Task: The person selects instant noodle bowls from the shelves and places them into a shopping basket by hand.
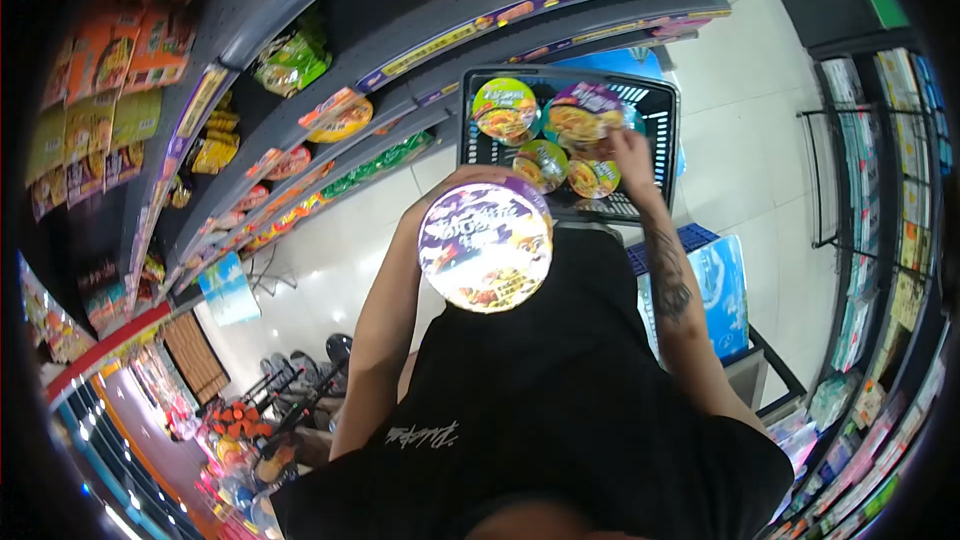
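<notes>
My left hand (pixel 478 176) is wrapped around the far side of a purple and white instant noodle cup (pixel 485 248). Glare washes out part of its lid, which faces up close to my chest. My right hand (pixel 630 155) reaches into a dark shopping basket (pixel 467 125), fingers closed at the rim of a purple-lidded instant noodle cup (pixel 582 112). Its fingertips are slightly blurred. Beside that cup in the basket are a green-lidded cup (pixel 505 110), a smaller green cup (pixel 540 166) and a smaller yellow-green cup (pixel 594 178).
Store shelves (pixel 400 50) with packaged noodles run along the left and top. A rack of packets (pixel 860 200) lines the right. A blue and white box (pixel 720 290) stands right of my body. Pale floor tiles (pixel 745 140) show beyond the basket.
</notes>
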Demonstrator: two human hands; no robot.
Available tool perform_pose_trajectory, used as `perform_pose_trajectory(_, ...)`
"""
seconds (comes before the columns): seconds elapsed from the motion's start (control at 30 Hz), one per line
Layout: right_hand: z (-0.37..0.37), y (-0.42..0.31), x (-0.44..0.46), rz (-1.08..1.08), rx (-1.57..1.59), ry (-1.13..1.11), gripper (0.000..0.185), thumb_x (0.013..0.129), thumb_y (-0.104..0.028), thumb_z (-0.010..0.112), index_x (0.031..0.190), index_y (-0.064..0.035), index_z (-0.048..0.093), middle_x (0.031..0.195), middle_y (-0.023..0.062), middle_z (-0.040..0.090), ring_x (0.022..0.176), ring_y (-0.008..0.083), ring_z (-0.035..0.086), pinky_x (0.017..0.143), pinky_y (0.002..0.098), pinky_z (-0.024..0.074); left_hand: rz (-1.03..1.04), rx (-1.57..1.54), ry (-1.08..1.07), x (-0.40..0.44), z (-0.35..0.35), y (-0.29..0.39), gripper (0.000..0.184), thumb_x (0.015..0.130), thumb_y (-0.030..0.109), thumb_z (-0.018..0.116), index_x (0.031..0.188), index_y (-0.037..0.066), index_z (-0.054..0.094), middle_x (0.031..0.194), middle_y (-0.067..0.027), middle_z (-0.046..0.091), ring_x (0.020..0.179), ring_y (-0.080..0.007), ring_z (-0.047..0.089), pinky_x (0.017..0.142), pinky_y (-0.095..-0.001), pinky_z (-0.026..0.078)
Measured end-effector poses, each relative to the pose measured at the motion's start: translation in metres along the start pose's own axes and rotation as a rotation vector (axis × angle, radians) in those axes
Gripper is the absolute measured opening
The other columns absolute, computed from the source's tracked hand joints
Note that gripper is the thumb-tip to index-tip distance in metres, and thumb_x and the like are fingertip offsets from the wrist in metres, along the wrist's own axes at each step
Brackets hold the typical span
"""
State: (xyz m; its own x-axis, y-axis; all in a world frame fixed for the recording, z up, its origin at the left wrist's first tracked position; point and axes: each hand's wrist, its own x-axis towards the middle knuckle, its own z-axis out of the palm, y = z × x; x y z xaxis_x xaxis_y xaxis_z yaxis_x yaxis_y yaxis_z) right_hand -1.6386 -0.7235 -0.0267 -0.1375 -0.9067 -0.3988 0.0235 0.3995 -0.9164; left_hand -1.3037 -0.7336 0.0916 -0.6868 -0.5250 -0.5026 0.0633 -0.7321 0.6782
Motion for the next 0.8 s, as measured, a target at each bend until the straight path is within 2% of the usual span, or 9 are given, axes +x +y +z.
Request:
perform_pose_trajectory(0.07, -0.011, -0.069, -0.038, -0.082, 0.014, 0.015, 0.031, 0.102, -0.021, 0.051, 0.098, 0.0063, 0.066, 0.076, 0.0097, 0.069, 0.069, 0.016, 0.069, 0.065, 0.0284, 0.0548, -0.069, -0.107, -0.03, -0.001, 0.008, 0.006, 0.039, 0.094, 0.026, 0.067, 0.121, -0.001, 0.065, 0.118, -0.0163, 0.07, 0.105, -0.0199, 0.07, 0.09, -0.0298, 0.058)
perform_pose_trajectory(0.1, -0.017, -0.108, -0.061, -0.096, 0.066, 0.029, 0.031, 0.101, -0.021, 0.052, 0.096, 0.0062, 0.066, 0.075, 0.009, 0.068, 0.066, 0.015, 0.067, 0.065, 0.0274, 0.0539, 0.322, 0.011, -0.144, -0.014, 0.042, 0.031, 0.029, 0.095, 0.009, 0.064, 0.122, -0.001, 0.066, 0.12, -0.0126, 0.07, 0.107, -0.0173, 0.069, 0.093, -0.028, 0.056)
perform_pose_trajectory(0.33, -0.035, -0.267, -0.183, -0.156, 0.182, -0.063, 0.028, 0.087, -0.019, 0.062, 0.086, 0.007, 0.07, 0.057, 0.0051, 0.06, 0.042, 0.0086, 0.051, 0.04, 0.0226, 0.0384, 0.31, 0.208, -0.19, -0.005, 0.056, 0.05, 0.032, 0.091, 0.01, 0.068, 0.12, -0.002, 0.066, 0.121, -0.0154, 0.068, 0.111, -0.0212, 0.066, 0.097, -0.0321, 0.053)
perform_pose_trajectory(0.4, -0.025, -0.276, -0.2, -0.293, 0.241, -0.253, 0.021, 0.086, -0.011, 0.065, 0.084, 0.0082, 0.071, 0.064, 0.0101, 0.067, 0.05, 0.0134, 0.065, 0.042, 0.0226, 0.046, 0.326, 0.231, -0.171, -0.013, 0.069, 0.056, 0.033, 0.09, 0.01, 0.069, 0.12, -0.002, 0.065, 0.121, -0.0162, 0.067, 0.112, -0.023, 0.065, 0.098, -0.0335, 0.052)
perform_pose_trajectory(0.53, 0.007, -0.279, -0.206, -0.265, -0.089, -0.615, 0.019, 0.092, -0.013, 0.067, 0.077, -0.0014, 0.069, 0.062, 0.0037, 0.066, 0.054, 0.0082, 0.062, 0.049, 0.0255, 0.0442, 0.374, 0.296, -0.069, -0.047, 0.102, 0.065, 0.036, 0.087, 0.01, 0.072, 0.12, -0.003, 0.065, 0.122, -0.0179, 0.065, 0.115, -0.0265, 0.064, 0.099, -0.0363, 0.051)
perform_pose_trajectory(0.63, 0.023, -0.272, -0.215, -0.23, -0.122, -0.655, 0.022, 0.088, -0.011, 0.071, 0.069, -0.0028, 0.063, 0.059, 0.0052, 0.059, 0.051, 0.0129, 0.055, 0.048, 0.0296, 0.0414, 0.427, 0.314, 0.05, -0.067, 0.124, 0.066, 0.038, 0.085, 0.01, 0.074, 0.12, -0.003, 0.065, 0.123, -0.0191, 0.064, 0.117, -0.0291, 0.063, 0.101, -0.0384, 0.05)
perform_pose_trajectory(0.7, 0.025, -0.276, -0.215, -0.418, -0.281, -0.664, 0.03, 0.083, -0.01, 0.075, 0.063, -0.004, 0.054, 0.056, 0.0061, 0.052, 0.047, 0.0179, 0.051, 0.047, 0.0314, 0.0386, 0.468, 0.336, 0.118, -0.08, 0.134, 0.065, 0.039, 0.084, 0.01, 0.075, 0.119, -0.003, 0.064, 0.123, -0.0199, 0.063, 0.118, -0.0309, 0.062, 0.102, -0.0398, 0.05)
perform_pose_trajectory(0.77, 0.036, -0.28, -0.216, -0.633, -0.321, -0.592, 0.042, 0.078, -0.01, 0.08, 0.059, -0.006, 0.043, 0.05, 0.0047, 0.042, 0.042, 0.0204, 0.043, 0.043, 0.0336, 0.0332, 0.543, 0.471, 0.092, -0.099, 0.129, 0.059, 0.037, 0.094, 0.012, 0.064, 0.127, -0.003, 0.06, 0.126, -0.0207, 0.063, 0.121, -0.0312, 0.061, 0.101, -0.0416, 0.052)
perform_pose_trajectory(0.8, 0.038, -0.284, -0.217, -0.674, -0.382, -0.592, 0.038, 0.077, -0.01, 0.081, 0.062, -0.0072, 0.046, 0.057, 0.0053, 0.047, 0.048, 0.021, 0.047, 0.047, 0.0341, 0.0365, 0.559, 0.479, 0.11, -0.109, 0.128, 0.052, 0.037, 0.094, 0.012, 0.064, 0.127, -0.003, 0.06, 0.126, -0.0207, 0.063, 0.121, -0.0312, 0.061, 0.101, -0.0416, 0.052)
